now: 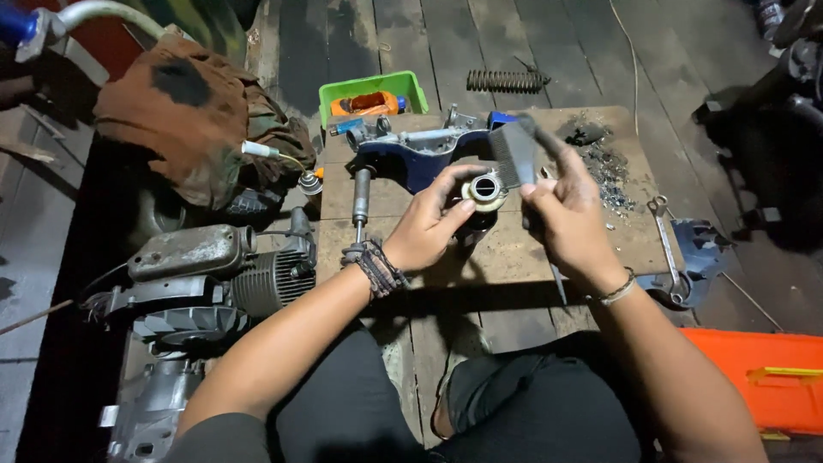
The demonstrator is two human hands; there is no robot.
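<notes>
left hand [426, 225] pinching one round metal bearing [484, 189], right hand [567, 214] gripping one bristly brush [513, 153] just above it, over the wooden board [514, 249]

Round metal bearing-like part with pale ring and dark centre hole [484, 189], held upright above the wooden bench, mid-scene. Flat grey wire brush with dark handle [513, 153], tilted, bristles touching the part's right edge.
</notes>
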